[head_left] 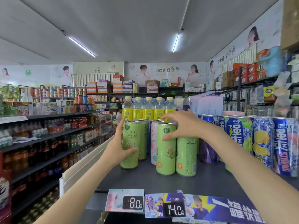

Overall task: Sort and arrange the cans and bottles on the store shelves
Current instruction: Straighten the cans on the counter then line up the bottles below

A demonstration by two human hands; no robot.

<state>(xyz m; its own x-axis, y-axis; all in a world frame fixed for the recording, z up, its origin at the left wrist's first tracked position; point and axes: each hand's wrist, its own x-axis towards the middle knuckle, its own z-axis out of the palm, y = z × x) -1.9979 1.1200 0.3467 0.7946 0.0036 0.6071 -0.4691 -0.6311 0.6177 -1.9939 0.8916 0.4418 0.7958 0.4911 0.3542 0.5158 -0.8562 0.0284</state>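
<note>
On the dark top shelf (210, 180) stand slim green RIO cans. My left hand (120, 149) grips the leftmost green can (130, 141), thumb across its front and fingers up its left side. My right hand (181, 126) is spread over the top of the middle green can (165, 152), thumb on its front, fingers above the rim; whether it grips is unclear. Beside that can stands a third green can (186, 156). A pink can (153, 143) is behind them. Clear bottles with yellow labels (148, 109) line the back.
Large blue and purple RIO cans (239, 136) crowd the shelf's right side. Price tags reading 8.0 (133, 202) and 14.0 (174, 209) hang on the front edge. Another aisle's shelves of drinks (48, 136) lie at the left. A wrapped pack (208, 104) stands at the back.
</note>
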